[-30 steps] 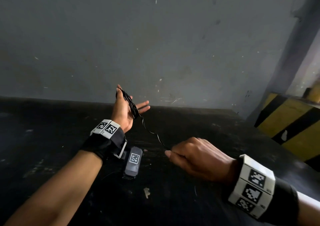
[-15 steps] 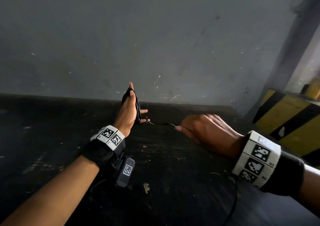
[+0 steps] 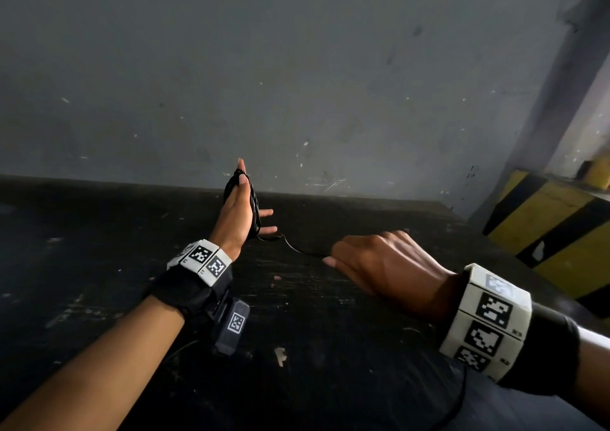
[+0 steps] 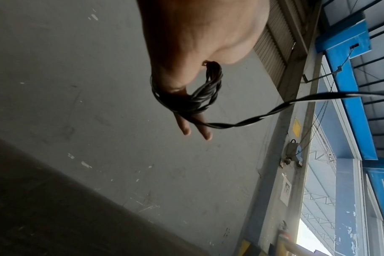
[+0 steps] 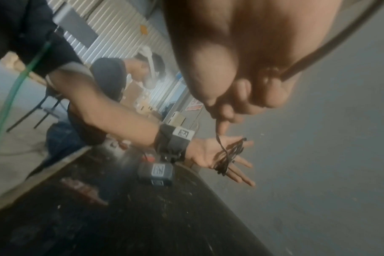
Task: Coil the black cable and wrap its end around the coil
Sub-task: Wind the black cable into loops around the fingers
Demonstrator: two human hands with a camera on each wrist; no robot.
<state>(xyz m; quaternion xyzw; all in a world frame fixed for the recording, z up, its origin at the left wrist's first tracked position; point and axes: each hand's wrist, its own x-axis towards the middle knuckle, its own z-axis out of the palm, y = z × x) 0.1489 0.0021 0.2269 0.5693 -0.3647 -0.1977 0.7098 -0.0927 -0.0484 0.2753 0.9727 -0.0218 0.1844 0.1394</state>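
Note:
A thin black cable (image 3: 254, 209) is wound in several loops around my left hand (image 3: 238, 209), from the thumb across the palm to the straight fingers. The left wrist view shows the coil (image 4: 195, 98) around the spread hand and a twisted strand leading off to the right. My left hand is held upright above the dark table (image 3: 99, 265), palm to the right. The loose strand (image 3: 297, 248) sags over to my right hand (image 3: 373, 262), which pinches it with curled fingers. In the right wrist view the strand (image 5: 221, 149) runs from my fingers to the coil (image 5: 232, 154).
A grey wall (image 3: 297, 67) rises just behind the table. A yellow and black striped barrier (image 3: 554, 229) stands at the right. In the right wrist view another person (image 5: 121, 78) sits far off behind my left arm.
My right hand carried the strand up beside the left hand, then dropped slightly lower, and the strand now sags. My left hand turned more upright with another turn of cable around it.

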